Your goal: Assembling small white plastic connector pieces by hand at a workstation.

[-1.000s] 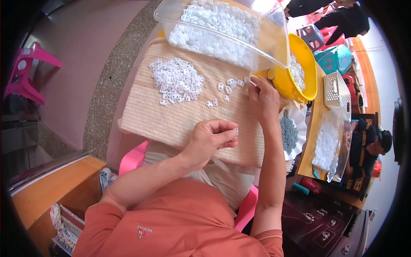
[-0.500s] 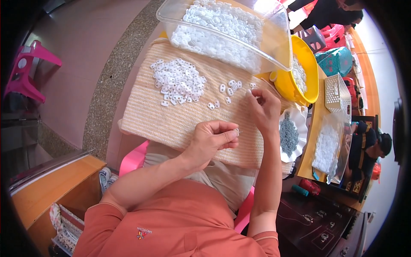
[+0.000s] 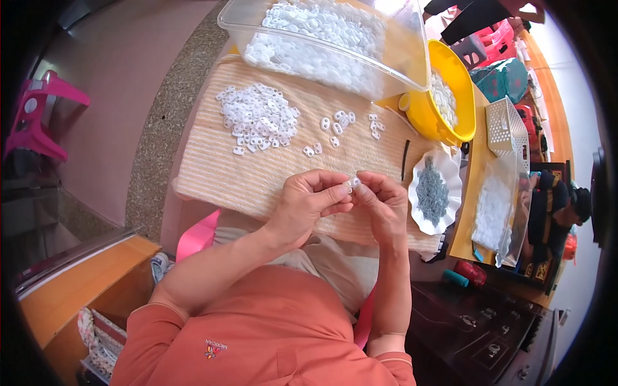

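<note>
Over the near edge of the striped cloth, my left hand [image 3: 314, 201] and my right hand [image 3: 385, 202] meet fingertip to fingertip. A small white plastic piece with holes [image 3: 356, 182] is pinched by my right thumb and fingers. My left fingertips are closed on a tiny pale piece, held against it and too small to make out fully. Beyond my hands lie several loose white two-hole pieces [image 3: 337, 128]. A larger heap of the same pieces [image 3: 259, 116] is on the left of the cloth.
A clear bin [image 3: 322, 44] of white parts stands at the back, beside a yellow basin [image 3: 465, 96]. On the right are a white scalloped dish [image 3: 417, 215] holding grey metal-looking bits, a dark thin stick [image 3: 405, 159], a perforated basket [image 3: 505, 128] and another clear tray [image 3: 508, 228].
My right hand has come back from the loose pieces toward me, bringing a white piece to my left fingertips. The dark stick, hidden before, now shows. The view has shifted slightly.
</note>
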{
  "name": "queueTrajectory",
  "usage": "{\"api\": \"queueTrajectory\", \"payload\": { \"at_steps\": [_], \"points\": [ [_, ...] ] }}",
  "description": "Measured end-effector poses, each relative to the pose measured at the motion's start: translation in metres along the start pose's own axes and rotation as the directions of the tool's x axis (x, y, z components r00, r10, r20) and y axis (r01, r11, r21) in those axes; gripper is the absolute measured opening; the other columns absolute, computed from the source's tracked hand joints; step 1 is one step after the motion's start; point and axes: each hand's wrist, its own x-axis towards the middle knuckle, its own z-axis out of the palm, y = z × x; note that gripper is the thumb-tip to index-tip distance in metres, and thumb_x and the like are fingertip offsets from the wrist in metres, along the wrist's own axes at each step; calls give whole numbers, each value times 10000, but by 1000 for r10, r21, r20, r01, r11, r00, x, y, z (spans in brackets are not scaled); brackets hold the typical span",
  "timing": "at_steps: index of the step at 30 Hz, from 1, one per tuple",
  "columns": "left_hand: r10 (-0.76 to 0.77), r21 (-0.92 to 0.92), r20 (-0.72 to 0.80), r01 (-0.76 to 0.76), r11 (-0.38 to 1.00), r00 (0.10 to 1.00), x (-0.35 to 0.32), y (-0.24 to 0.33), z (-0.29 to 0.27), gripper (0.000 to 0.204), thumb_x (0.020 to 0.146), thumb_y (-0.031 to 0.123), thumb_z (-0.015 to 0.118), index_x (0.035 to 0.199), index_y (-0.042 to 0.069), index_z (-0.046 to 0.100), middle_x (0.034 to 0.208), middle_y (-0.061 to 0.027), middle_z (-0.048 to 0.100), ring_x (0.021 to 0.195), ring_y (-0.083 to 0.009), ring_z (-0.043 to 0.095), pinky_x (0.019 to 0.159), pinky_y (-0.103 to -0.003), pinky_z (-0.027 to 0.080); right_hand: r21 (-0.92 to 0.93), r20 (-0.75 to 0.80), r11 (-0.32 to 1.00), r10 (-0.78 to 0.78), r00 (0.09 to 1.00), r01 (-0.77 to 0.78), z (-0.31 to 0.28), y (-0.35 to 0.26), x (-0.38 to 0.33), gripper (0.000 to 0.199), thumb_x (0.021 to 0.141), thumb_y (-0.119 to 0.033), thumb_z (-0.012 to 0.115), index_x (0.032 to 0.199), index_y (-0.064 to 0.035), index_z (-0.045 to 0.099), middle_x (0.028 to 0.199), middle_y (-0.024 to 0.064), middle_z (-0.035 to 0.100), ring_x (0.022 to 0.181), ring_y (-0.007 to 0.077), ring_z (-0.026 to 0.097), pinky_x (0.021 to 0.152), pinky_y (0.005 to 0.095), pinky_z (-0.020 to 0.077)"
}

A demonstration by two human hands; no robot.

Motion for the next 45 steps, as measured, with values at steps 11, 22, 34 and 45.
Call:
{"api": "queueTrajectory", "payload": {
  "at_steps": [11, 22, 34, 45],
  "points": [
    [-9, -9, -11, 9, 1000, 1000, 2, -2, -3, 148, 885, 44, 624, 1030, 18, 626, 912, -79, 668, 790, -143, 661, 732, -267, 575, 85, 49, 995, 40, 998, -44, 2, 2, -8, 148, 854, -31, 664, 974, 52, 643, 847, 98, 685, 709, 136, 654, 643, 242, 537],
    [-4, -8, -22, 4, 1000, 1000, 0, -1, 1, 148, 886, 62, 630, 1017, -7, 617, 891, -83, 663, 756, -128, 647, 701, -249, 557, 82, 153, 992, 83, 985, -96, -3, 4, -9, 284, 855, -5, 636, 1130, 51, 590, 957, 87, 667, 824, 134, 637, 739, 264, 527],
    [-32, 25, -22, 32, 999, 999, 1, 0, 2, 157, 885, 48, 627, 1028, -15, 616, 910, -88, 666, 770, -123, 647, 719, -249, 560, 152, 212, 981, 88, 973, -122, -7, 2, -7, 308, 851, -30, 656, 1135, 68, 588, 992, 117, 664, 851, 171, 652, 743, 277, 544],
    [-46, 35, -36, 48, 998, 998, 1, 0, 2, 187, 888, 33, 616, 1063, -33, 607, 950, -99, 667, 795, -126, 656, 740, -245, 569, 139, 69, 990, -16, 997, 6, -10, 8, -6, 328, 834, 12, 652, 1148, 64, 575, 971, 108, 672, 844, 139, 642, 746, 245, 510]
  ]
}}
